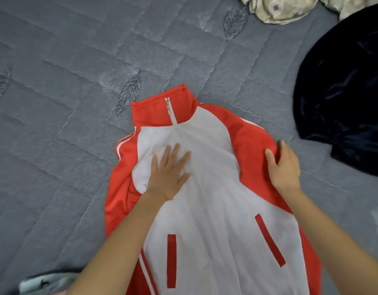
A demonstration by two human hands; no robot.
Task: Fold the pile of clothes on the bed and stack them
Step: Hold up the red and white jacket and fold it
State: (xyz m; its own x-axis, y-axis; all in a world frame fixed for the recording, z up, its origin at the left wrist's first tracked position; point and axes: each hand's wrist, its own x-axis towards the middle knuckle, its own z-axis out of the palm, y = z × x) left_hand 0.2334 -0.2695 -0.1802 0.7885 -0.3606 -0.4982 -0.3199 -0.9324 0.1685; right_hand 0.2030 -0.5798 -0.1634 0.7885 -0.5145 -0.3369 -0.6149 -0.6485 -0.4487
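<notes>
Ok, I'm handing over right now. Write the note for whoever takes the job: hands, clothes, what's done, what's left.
Left hand: flat, fingers spread, pressing the white chest of the jacket.
Right hand: grips the jacket's red edge on the right.
Jacket: front up, zipped, spread on the bed, collar away from the person.
Navy garment lies loose to the right; cream garment is crumpled beyond it.
Done: jacket laid out.
Left: fold it, fold the others, stack.

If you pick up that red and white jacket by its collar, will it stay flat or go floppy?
Probably floppy: the track jacket lies limp and wrinkles around the pressing left hand. Likely light, since its thin cloth hugs the quilted bedspread. Maybe a bit slippery; the fabric looks smooth.
</notes>
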